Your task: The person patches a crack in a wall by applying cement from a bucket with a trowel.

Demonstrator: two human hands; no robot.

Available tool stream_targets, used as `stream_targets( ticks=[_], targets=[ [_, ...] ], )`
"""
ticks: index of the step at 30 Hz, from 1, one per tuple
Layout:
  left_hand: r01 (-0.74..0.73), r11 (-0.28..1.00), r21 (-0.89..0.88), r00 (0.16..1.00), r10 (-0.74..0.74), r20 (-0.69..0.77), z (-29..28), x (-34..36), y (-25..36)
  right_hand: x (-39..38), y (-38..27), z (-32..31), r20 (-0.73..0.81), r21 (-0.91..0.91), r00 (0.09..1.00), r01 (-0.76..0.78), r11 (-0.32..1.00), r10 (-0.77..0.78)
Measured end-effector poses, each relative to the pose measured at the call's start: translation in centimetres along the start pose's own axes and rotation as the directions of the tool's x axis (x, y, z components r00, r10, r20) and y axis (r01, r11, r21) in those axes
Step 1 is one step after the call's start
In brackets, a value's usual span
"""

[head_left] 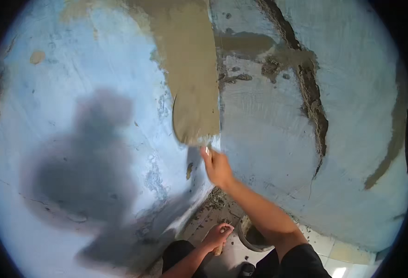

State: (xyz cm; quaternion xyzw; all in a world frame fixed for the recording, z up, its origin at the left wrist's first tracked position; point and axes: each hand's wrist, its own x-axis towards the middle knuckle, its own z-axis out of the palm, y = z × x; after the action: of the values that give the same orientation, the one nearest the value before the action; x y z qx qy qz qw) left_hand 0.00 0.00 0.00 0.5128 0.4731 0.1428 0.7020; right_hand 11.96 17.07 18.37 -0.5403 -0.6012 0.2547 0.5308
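Observation:
My right hand [218, 167] is closed around the short handle of a trowel [207, 150], held up against the wall beside the inner corner. Its blade is hard to tell from the wet plaster around it. Above the hand, a band of tan-grey plaster [190, 69] runs up the left wall along the corner, with a rounded lower left edge. Lower down, my left hand [217, 236] is closed on a tool with a wooden handle [218, 250], whose end sticks out below the fist. The rest of that tool is unclear.
A bucket [242, 234] with grey contents stands on the floor beside my right forearm. Crumbs of debris [215, 200] lie at the corner's foot. The right wall has a long rough groove [313, 90] and patched strips [389, 148]. A shadow [83, 162] falls on the left wall.

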Motion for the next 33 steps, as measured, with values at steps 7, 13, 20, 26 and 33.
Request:
stream_targets(
  ticks=[7,13,20,26,33],
  targets=[
    [0.018,0.999,-0.040,0.999,-0.017,0.036,-0.4,0.5,1.1,-2.1,0.9,-2.0,-0.021,0.028,0.989,0.145,0.989,-0.144],
    [-0.046,0.998,-0.041,0.999,0.047,0.012,0.4,-0.2,1.9,7.2,-5.4,-4.8,-0.178,0.044,0.969,0.181,0.982,-0.171],
    [0.051,0.996,-0.067,0.999,-0.051,0.003,-0.4,0.0,0.2,-2.1,-0.8,-0.9,0.081,-0.006,0.981,0.177,0.984,-0.176],
    [0.056,0.991,-0.122,0.998,-0.052,0.033,0.5,-0.6,1.3,-0.4,0.5,-1.4,-0.074,0.140,0.997,-0.024,0.990,0.034],
    [0.077,0.992,-0.101,0.997,-0.075,0.031,0.0,-0.1,-0.7,-4.8,0.1,2.0,-0.035,0.152,0.999,0.014,0.988,-0.008]
  ],
)
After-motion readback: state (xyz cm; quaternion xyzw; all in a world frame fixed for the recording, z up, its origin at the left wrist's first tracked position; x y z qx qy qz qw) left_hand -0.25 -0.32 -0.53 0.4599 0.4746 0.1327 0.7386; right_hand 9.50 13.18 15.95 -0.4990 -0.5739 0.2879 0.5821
